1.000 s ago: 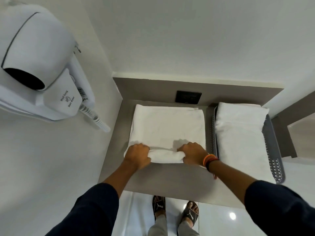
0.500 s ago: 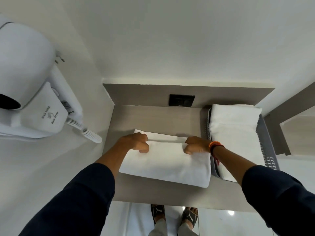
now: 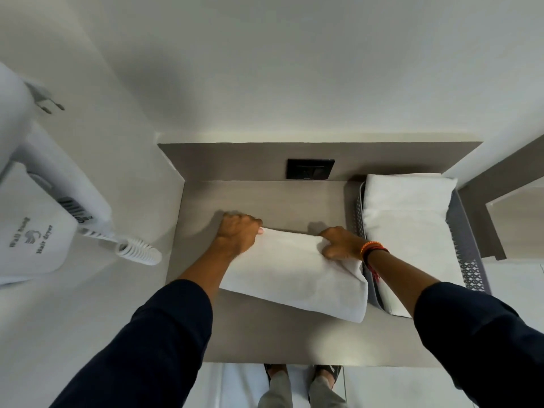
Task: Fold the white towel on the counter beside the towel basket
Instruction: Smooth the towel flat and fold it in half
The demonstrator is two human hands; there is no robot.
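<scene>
- Left hand (image 3: 239,233) at frame centre-left, knuckles up, fingers curled gripping the white towel (image 3: 297,272)'s far left corner.
- Right hand (image 3: 341,242), likewise clenched, pinches its far right corner.
- Towel lies folded on the counter (image 3: 279,334), touching the towel basket (image 3: 462,248) at right.
- Wall hair dryer (image 3: 44,219) hangs at left.

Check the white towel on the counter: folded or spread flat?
Folded. The white towel lies as a doubled, thick-edged pad, with the left hand and right hand gripping its far edge.
</scene>
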